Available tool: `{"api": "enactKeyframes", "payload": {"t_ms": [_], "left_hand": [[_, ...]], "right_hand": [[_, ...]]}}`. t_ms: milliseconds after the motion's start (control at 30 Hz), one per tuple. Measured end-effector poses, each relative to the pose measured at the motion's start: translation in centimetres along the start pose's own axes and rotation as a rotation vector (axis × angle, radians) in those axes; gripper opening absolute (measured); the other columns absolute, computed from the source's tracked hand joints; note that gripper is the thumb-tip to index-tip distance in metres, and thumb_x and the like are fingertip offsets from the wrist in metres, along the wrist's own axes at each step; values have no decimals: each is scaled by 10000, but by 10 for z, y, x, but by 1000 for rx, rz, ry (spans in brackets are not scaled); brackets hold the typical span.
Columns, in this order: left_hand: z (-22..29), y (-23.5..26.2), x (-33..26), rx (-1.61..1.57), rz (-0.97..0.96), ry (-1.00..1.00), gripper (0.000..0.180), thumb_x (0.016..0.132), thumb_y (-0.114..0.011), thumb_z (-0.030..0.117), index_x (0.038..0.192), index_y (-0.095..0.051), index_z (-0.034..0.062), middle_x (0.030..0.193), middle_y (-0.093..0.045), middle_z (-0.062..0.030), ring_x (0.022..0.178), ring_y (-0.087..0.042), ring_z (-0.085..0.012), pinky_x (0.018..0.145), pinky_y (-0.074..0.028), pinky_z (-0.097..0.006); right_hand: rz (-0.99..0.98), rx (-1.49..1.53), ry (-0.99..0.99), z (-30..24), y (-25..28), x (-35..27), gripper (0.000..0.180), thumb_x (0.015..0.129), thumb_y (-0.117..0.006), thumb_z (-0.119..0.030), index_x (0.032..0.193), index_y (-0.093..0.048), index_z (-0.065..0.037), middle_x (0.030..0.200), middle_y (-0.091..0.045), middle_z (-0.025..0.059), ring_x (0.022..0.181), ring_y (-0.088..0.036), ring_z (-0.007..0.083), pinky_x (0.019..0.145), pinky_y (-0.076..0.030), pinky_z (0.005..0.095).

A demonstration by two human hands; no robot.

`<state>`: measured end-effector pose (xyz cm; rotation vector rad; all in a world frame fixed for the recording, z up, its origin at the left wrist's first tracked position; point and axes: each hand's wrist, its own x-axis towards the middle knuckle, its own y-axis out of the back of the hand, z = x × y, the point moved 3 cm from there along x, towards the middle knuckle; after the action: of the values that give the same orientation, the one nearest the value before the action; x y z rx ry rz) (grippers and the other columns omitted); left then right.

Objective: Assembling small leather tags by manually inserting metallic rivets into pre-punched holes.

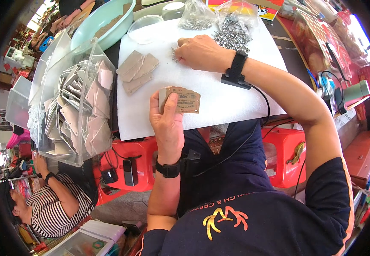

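Note:
My left hand (168,126) grips a brown printed cardboard card (188,103) over the near part of a white sheet (223,102). Its thumb presses on the card's face, and small holes show near the card's edges. Farther off, my right hand (204,52) is closed and bent down onto the sheet beside a few small shiny metal pieces (174,54). Its fingertips are mostly hidden, so what they pinch cannot be seen. Left of both hands lies a loose pile of similar grey-brown cards (137,69).
A clear plastic bin (84,147) full of cards stands at the left. Behind it are a pale green basin (119,30) and a round clear lid (145,30). Clear bags (240,17) with metal pieces spill at the far side. A cable (267,100) hangs from my right wrist.

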<state>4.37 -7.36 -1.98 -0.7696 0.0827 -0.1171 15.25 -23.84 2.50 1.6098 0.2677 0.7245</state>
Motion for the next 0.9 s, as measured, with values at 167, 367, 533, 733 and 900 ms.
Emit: {"api": "enactKeyframes", "payload": {"t_ms": [167, 367, 533, 733, 900], "left_hand": [[0, 0, 0, 0, -2, -11, 230, 937, -578, 21, 1157, -529, 68, 1076, -637, -71, 1001, -619, -170, 904, -505, -356], [-1, 2, 1, -17, 5, -23, 241, 933, -569, 9, 1163, -536, 73, 1084, -641, -82, 991, -631, -193, 897, -513, -367], [-1, 2, 1, -14, -5, -20, 250, 933, -571, 10, 1171, -531, 75, 1089, -640, -84, 992, -630, -193, 891, -516, -368], [0, -1, 1, 0, -7, -16, 218, 937, -599, 40, 1141, -533, 77, 1057, -631, -57, 994, -612, -152, 888, -509, -346], [-1, -4, 0, 1, -9, -10, 221, 938, -598, 39, 1145, -528, 76, 1063, -626, -60, 997, -611, -152, 889, -508, -342]], "right_hand": [[0, -18, 74, -5, 0, 6, 121, 827, -612, -163, 823, -644, -46, 842, -594, 113, 720, -645, 304, 638, -510, 415], [-1, -31, 83, -6, 2, 2, 125, 826, -615, -162, 813, -619, -38, 855, -591, 109, 706, -643, 299, 629, -511, 415], [9, -4, 34, -4, 4, -3, 134, 848, -612, -176, 821, -612, -45, 854, -592, 103, 704, -642, 302, 629, -510, 418], [0, -15, 63, -3, 2, 1, 129, 863, -613, -181, 837, -623, -56, 858, -594, 105, 722, -645, 301, 635, -508, 419], [7, 59, 28, 7, -11, 5, 117, 851, -600, -162, 821, -621, -51, 880, -617, 107, 749, -640, 304, 658, -504, 423]]}}
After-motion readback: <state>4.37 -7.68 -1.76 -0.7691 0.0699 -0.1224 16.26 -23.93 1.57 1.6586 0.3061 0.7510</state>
